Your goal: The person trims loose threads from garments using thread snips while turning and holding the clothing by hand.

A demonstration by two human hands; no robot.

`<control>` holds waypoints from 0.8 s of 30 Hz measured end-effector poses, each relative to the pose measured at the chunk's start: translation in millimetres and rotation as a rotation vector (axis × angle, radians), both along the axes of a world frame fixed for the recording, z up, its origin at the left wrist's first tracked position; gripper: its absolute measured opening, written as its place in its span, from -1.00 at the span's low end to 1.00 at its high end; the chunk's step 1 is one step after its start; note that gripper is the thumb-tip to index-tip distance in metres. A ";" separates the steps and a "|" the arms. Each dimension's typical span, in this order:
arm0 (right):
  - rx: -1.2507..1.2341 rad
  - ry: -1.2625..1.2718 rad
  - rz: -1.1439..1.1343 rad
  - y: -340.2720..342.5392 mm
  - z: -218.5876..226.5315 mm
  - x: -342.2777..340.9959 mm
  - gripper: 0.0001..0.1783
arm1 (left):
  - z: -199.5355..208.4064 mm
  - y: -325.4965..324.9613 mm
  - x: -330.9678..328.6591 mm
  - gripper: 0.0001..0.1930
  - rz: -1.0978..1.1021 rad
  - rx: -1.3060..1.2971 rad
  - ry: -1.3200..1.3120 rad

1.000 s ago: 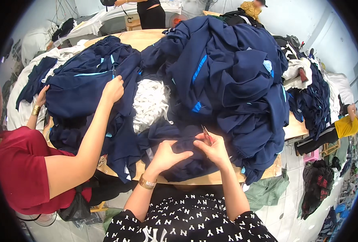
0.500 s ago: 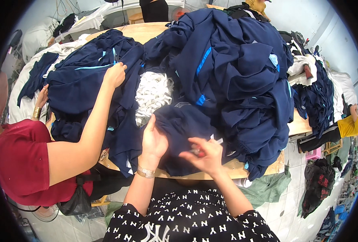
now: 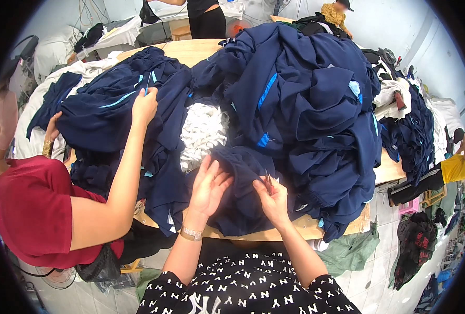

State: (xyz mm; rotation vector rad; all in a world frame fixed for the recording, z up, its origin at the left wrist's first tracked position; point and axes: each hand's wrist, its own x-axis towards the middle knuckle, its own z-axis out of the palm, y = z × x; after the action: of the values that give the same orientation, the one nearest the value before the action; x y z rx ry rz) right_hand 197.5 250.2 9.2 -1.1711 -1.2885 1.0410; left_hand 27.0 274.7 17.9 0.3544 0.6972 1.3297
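Note:
A navy garment point(image 3: 243, 206) lies in front of me at the table's near edge. At its left side my left hand point(image 3: 210, 187) is turned palm up with the fingers apart, their tips by a fold of the cloth; nothing sits in the palm. My right hand point(image 3: 274, 203) is closed around a small pair of red-handled thread snips point(image 3: 268, 183), points up, over the right part of the garment. A bundle of white pieces point(image 3: 203, 133), strips or bands, lies just beyond my left hand.
A tall heap of navy garments point(image 3: 311, 104) fills the wooden table point(image 3: 190, 48) at right. To my left a person in a red shirt point(image 3: 38, 204) holds snips over another navy pile point(image 3: 133, 120). Green sheeting point(image 3: 353, 251) and a dark bundle point(image 3: 415, 240) lie on the floor.
My left hand has opened its fingers more. My right hand, blurred before, now holds the snips upright, slightly farther right. The co-worker's right hand has shifted a little to the left.

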 end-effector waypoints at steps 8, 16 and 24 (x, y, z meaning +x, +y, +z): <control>0.229 -0.164 0.133 1.4 4.0 -17.0 -0.80 | -13.6 -16.5 -5.3 -0.14 0.040 0.211 0.374; 0.086 0.000 -0.238 5.2 -24.9 11.8 -0.52 | -23.9 -60.9 -47.4 -0.53 -0.188 -0.130 -0.120; 0.186 -0.003 -0.216 -6.2 -23.1 3.8 -0.89 | -64.7 -45.2 -37.2 -0.65 0.221 0.053 0.592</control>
State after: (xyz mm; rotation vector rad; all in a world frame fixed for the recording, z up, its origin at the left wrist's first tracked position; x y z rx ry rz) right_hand 201.3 244.0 -13.9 -1.1404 -1.2031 0.7457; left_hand -10.2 229.5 -46.8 0.7470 1.2223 1.4637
